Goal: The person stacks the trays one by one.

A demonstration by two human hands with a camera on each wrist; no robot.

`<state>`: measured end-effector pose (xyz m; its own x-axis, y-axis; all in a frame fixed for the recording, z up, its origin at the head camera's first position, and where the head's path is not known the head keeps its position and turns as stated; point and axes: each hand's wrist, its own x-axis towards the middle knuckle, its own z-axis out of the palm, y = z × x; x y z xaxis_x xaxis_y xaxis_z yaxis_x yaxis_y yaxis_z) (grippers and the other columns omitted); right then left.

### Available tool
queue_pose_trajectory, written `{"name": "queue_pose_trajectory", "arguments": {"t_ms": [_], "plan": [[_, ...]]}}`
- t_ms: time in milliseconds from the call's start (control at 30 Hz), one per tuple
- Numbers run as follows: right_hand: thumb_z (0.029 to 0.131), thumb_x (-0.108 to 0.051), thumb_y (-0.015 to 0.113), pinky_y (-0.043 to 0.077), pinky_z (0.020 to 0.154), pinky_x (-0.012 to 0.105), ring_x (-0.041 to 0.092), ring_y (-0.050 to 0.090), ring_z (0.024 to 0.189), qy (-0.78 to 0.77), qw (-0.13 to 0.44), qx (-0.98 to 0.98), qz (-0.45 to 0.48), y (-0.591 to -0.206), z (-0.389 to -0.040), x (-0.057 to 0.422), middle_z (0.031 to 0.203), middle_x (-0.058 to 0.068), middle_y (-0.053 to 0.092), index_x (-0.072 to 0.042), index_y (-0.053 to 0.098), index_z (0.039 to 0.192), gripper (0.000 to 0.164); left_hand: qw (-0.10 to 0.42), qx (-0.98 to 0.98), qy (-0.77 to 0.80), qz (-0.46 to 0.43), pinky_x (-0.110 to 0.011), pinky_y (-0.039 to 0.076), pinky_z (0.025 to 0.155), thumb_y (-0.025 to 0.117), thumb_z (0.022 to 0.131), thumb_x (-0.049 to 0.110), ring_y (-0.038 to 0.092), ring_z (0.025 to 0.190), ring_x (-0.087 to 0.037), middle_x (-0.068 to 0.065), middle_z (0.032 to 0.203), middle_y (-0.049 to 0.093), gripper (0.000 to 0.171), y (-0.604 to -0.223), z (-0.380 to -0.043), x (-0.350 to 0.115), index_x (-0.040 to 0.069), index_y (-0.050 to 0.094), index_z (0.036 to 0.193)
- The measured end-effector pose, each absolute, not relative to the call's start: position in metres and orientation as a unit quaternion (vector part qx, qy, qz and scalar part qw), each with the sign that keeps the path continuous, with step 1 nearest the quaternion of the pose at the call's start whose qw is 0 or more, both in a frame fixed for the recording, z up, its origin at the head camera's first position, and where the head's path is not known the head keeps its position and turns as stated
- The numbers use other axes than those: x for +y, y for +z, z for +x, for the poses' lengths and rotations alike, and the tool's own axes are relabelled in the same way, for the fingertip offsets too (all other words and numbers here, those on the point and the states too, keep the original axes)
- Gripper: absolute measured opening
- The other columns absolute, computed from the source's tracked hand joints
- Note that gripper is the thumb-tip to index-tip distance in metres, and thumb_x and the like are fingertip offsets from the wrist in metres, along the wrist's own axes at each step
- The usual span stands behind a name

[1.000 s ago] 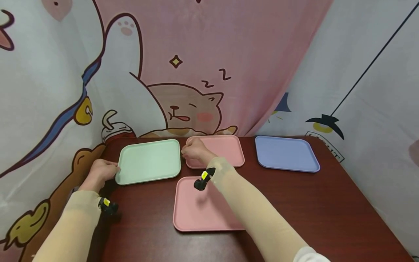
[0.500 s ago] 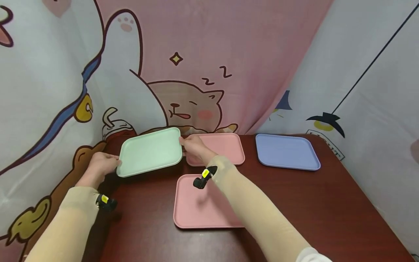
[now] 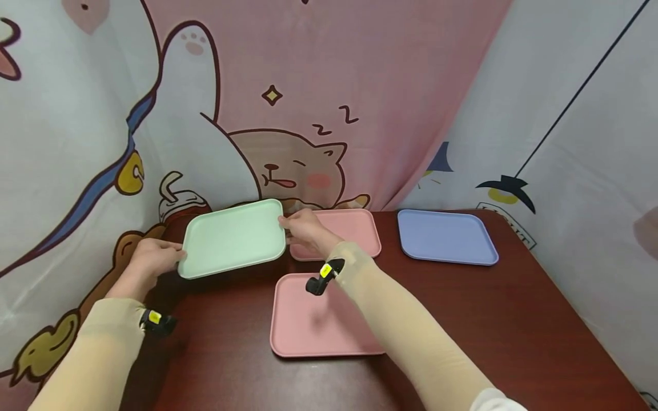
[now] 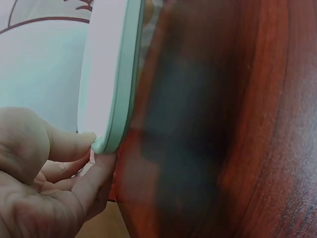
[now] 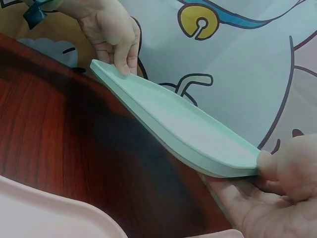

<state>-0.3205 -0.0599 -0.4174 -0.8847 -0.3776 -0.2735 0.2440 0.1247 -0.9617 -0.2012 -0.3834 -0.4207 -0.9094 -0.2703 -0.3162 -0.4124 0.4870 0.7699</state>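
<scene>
Both hands hold a pale green tray by its short ends, raised off the table at the back left. The left hand pinches the tray's left end, thumb on the rim and fingers underneath, as the left wrist view shows. At the opposite end the right hand grips the rim, its thumb on top and fingers below. In the right wrist view a gap with shadow shows between the green tray and the table.
Behind the right hand lies a small pink tray. A larger pink tray, partly covered by the right forearm, lies nearer the front. A blue tray is at the back right of the brown table. A printed curtain hangs behind.
A second ago the green tray lay lower, with the right hand at its edge. Both hands have since lifted it off the table; over the last half second it has barely moved.
</scene>
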Motion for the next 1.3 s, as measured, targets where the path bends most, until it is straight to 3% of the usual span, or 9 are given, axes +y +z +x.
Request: {"name": "queue_pose_trajectory", "arguments": {"t_ms": [167, 333, 467, 633, 1000, 1167, 1300], "plan": [[0.108, -0.012, 0.064, 0.065, 0.079, 0.038, 0.024, 0.071, 0.085, -0.661, 0.242, 0.708, -0.054, -0.411, -0.317, -0.046, 0.102, 0.017, 0.068, 0.016, 0.065, 0.123, 0.031, 0.082, 0.854, 0.481, -0.178, -0.063, 0.045, 0.11, 0.059, 0.108, 0.015, 0.065, 0.119, -0.039, -0.036, 0.144, 0.048, 0.049, -0.412, -0.196, -0.377, -0.019, 0.051, 0.143], [0.108, -0.009, 0.062, 0.065, 0.082, 0.041, 0.026, 0.072, 0.088, -0.669, 0.256, 0.694, -0.064, -0.405, -0.313, -0.03, 0.109, 0.019, 0.07, 0.012, 0.063, 0.133, 0.033, 0.084, 0.848, 0.497, -0.161, -0.061, 0.045, 0.111, 0.059, 0.109, 0.017, 0.068, 0.114, -0.03, -0.036, 0.145, 0.048, 0.051, -0.406, -0.191, -0.37, -0.019, 0.049, 0.145], [0.108, -0.006, 0.061, 0.064, 0.084, 0.042, 0.026, 0.072, 0.089, -0.681, 0.263, 0.681, -0.061, -0.402, -0.311, -0.017, 0.112, 0.02, 0.071, 0.012, 0.059, 0.14, 0.037, 0.079, 0.843, 0.513, -0.144, -0.045, 0.057, 0.101, 0.06, 0.11, 0.017, 0.071, 0.105, -0.019, -0.034, 0.143, 0.051, 0.053, -0.401, -0.189, -0.362, -0.018, 0.047, 0.147], [0.108, -0.006, 0.061, 0.064, 0.086, 0.042, 0.026, 0.072, 0.089, -0.683, 0.263, 0.679, -0.059, -0.397, -0.306, 0.0, 0.112, 0.021, 0.072, 0.013, 0.061, 0.139, 0.036, 0.08, 0.834, 0.531, -0.125, -0.03, 0.062, 0.089, 0.059, 0.11, 0.019, 0.071, 0.102, -0.014, -0.032, 0.144, 0.051, 0.054, -0.395, -0.185, -0.351, -0.017, 0.045, 0.148], [0.11, -0.008, 0.059, 0.063, 0.088, 0.043, 0.029, 0.073, 0.1, -0.66, 0.265, 0.7, -0.067, -0.389, -0.29, 0.035, 0.115, 0.023, 0.07, 0.011, 0.061, 0.136, 0.033, 0.077, 0.813, 0.571, -0.09, -0.029, 0.061, 0.088, 0.062, 0.109, 0.014, 0.069, 0.095, -0.004, -0.024, 0.135, 0.057, 0.055, -0.39, -0.179, -0.33, -0.019, 0.044, 0.148], [0.108, -0.008, 0.062, 0.065, 0.083, 0.042, 0.027, 0.075, 0.09, -0.645, 0.256, 0.716, -0.073, -0.383, -0.282, 0.052, 0.106, 0.023, 0.073, 0.013, 0.065, 0.129, 0.03, 0.078, 0.8, 0.591, -0.074, -0.028, 0.061, 0.089, 0.064, 0.107, 0.013, 0.069, 0.096, -0.003, -0.012, 0.127, 0.062, 0.055, -0.388, -0.176, -0.32, -0.019, 0.044, 0.148], [0.105, -0.004, 0.066, 0.066, 0.079, 0.042, 0.026, 0.076, 0.08, -0.647, 0.241, 0.72, -0.071, -0.381, -0.278, 0.066, 0.096, 0.021, 0.074, 0.014, 0.069, 0.121, 0.024, 0.082, 0.793, 0.601, -0.06, -0.027, 0.061, 0.088, 0.066, 0.107, 0.013, 0.069, 0.096, -0.004, -0.01, 0.124, 0.064, 0.057, -0.387, -0.173, -0.311, -0.02, 0.044, 0.147]]}}
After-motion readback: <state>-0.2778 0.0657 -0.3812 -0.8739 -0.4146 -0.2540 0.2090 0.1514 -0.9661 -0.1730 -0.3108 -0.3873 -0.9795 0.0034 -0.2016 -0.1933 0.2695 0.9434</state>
